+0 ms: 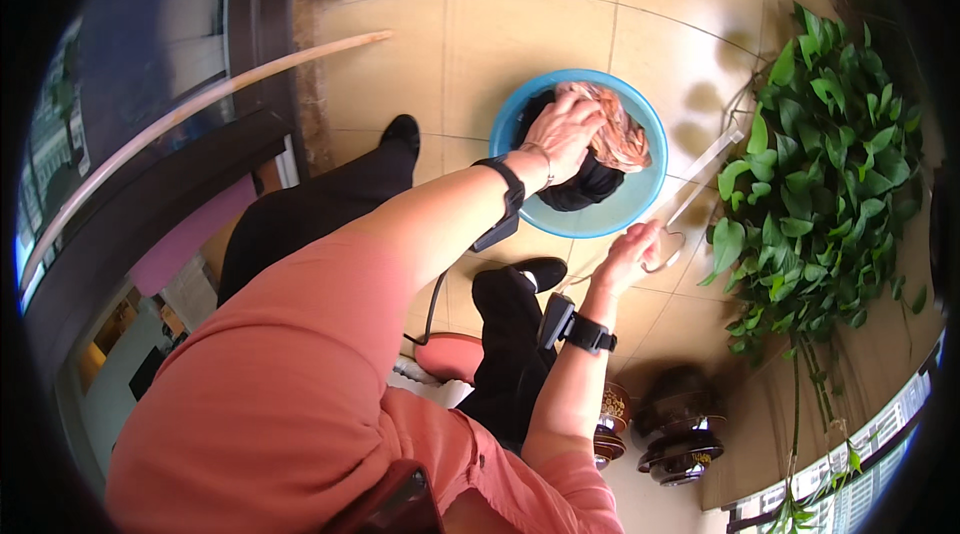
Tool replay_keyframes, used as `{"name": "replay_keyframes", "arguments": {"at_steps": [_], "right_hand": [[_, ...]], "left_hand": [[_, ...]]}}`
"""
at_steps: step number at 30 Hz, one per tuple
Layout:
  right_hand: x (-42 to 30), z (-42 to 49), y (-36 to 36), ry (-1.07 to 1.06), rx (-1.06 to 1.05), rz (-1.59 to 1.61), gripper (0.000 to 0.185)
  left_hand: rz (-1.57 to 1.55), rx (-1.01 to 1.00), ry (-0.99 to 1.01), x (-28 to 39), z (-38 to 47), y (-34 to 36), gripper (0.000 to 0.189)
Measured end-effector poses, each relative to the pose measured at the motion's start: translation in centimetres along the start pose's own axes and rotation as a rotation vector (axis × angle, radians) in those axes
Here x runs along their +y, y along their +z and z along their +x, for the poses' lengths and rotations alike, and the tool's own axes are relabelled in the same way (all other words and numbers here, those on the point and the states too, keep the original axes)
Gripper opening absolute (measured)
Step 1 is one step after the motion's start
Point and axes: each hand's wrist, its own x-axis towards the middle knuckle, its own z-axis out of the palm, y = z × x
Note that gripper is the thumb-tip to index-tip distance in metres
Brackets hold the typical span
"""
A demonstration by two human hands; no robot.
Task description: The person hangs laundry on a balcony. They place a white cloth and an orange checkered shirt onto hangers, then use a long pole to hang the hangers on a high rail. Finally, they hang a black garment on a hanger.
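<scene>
My left hand (564,130) reaches down into a round blue plastic basin (651,193) on the floor. Its fingers press on a pink and orange patterned cloth (621,130); whether they grip it cannot be told. Under and beside that hand lies a bunched black cloth (589,185). To the right of the basin, my right hand (630,256) is closed on a pale clothes hanger (701,163). The hanger's curved hook shows near the fingers, and its long end points towards a leafy plant. Nothing hangs on it.
A large trailing green plant (832,181) fills the right side. Dark glazed pots (679,451) stand below it. A pale pole (202,110) crosses the left side, near a dark-framed window (259,24). Behind my legs is a pink round object (450,356). Beige tiles (525,31) cover the floor.
</scene>
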Motion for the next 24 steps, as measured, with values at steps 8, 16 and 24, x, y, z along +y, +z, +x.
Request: {"name": "replay_keyframes", "arguments": {"at_steps": [8, 16, 24], "right_hand": [[-6.0, 1.1, -5.7, -0.25, 0.206, 0.161, 0.046], [-12.9, -2.3, -8.8, -0.309, 0.156, 0.095, 0.033], [-20.3, -6.3, -11.4, 0.101, -0.111, 0.226, 0.048]], "left_hand": [[0.614, -0.351, 0.007, 3.3, 4.2, 4.2, 0.022], [0.211, -0.118, -0.006, 5.0, -2.1, -5.0, 0.009], [-0.327, -0.125, -0.119, 11.5, -12.2, -15.7, 0.015]]}}
